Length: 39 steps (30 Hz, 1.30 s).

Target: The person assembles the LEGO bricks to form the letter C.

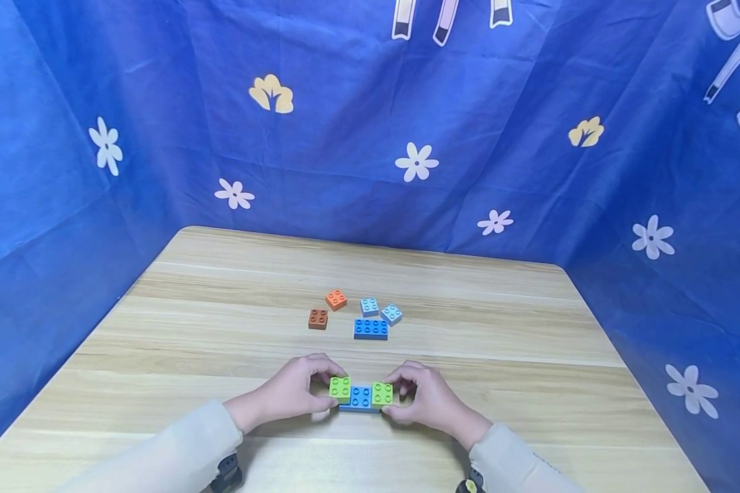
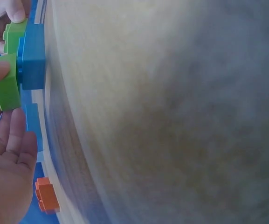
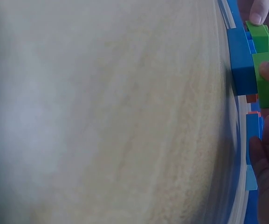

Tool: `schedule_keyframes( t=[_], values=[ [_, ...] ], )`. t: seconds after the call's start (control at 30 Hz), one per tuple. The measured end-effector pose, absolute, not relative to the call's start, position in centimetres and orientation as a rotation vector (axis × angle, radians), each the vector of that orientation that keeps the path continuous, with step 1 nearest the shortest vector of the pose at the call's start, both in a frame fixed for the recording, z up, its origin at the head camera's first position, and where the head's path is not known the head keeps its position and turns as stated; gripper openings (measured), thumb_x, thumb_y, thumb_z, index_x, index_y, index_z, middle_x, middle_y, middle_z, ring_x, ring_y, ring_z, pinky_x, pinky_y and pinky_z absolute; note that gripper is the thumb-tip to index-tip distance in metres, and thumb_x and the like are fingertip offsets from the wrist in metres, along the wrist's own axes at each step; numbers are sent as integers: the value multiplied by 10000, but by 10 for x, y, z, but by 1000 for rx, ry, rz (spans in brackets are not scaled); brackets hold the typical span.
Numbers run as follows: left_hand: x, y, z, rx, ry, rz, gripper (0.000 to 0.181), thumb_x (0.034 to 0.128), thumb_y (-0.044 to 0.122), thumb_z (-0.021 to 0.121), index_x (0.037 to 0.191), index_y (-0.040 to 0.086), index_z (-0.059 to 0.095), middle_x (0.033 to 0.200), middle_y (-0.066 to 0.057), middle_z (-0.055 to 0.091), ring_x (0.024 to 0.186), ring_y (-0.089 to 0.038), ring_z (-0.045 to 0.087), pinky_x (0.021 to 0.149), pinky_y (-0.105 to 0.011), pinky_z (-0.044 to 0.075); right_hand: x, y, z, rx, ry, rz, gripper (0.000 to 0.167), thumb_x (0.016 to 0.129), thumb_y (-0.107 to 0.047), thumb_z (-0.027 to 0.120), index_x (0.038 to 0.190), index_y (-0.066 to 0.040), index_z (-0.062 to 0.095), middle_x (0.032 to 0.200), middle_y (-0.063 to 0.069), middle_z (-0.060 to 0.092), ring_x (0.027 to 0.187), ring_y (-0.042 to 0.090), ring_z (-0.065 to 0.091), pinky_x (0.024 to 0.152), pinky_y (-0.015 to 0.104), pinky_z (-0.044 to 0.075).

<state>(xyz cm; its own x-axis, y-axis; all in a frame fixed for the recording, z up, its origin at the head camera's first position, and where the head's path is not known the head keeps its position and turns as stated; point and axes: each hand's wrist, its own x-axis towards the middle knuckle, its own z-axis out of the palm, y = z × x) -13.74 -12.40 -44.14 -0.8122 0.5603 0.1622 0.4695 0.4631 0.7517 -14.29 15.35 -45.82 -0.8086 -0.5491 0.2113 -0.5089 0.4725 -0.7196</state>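
Observation:
A blue toy building brick [image 1: 360, 399] lies in front of me, between my two hands. My left hand [image 1: 284, 390] pinches a lime-green square brick [image 1: 340, 387] between thumb and fingers at the blue brick's left end. At the other end, a second lime-green brick [image 1: 382, 394] is pinched by my right hand [image 1: 430, 398]. Both green bricks overhang the ends of the blue one, with its middle studs showing between them. In the left wrist view the near green brick [image 2: 7, 86] looks slightly tilted against the blue brick [image 2: 34, 60]. Whether either is pressed fully down I cannot tell.
Beyond my hands on the wooden table [image 1: 222, 301] lie a long blue brick [image 1: 371, 330], two light-blue bricks, one [image 1: 369, 307] beside the other [image 1: 391, 314], an orange brick [image 1: 336, 299] and a brown brick [image 1: 318, 319]. Blue patterned cloth [image 1: 345, 137] hangs around the table.

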Motion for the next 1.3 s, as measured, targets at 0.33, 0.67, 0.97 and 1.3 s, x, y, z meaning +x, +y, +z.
schedule_keyframes(
  t=[0.33,0.67,0.97,1.3],
  values=[
    [-136,-122,-438,935,2592,1255,359,714,121,800,1054,102,686,933,121,590,845,-60,568,792,-279,498,-143,153,-458,-944,2646,-1283,366,664,-176,845,999,-167,697,841,-92,589,736,72,556,678,219,498],
    [-138,-120,-436,981,2652,1158,374,670,103,809,1028,103,698,887,133,585,803,-53,554,743,-260,488,-143,153,-459,-935,2644,-1287,363,666,-177,842,997,-174,695,841,-97,588,737,85,562,677,218,498],
    [-137,-118,-435,986,2665,1157,372,653,98,813,1008,85,702,858,129,575,782,-62,551,726,-257,487,-143,154,-461,-951,2654,-1299,362,654,-170,847,984,-162,699,826,-104,584,727,61,552,667,219,496],
    [-135,-118,-436,964,2648,1174,365,664,89,804,1010,85,689,885,122,581,799,-72,559,751,-273,498,-143,154,-463,-980,2656,-1288,381,659,-171,842,1006,-153,685,822,-84,581,727,60,548,666,216,496]
  ],
)
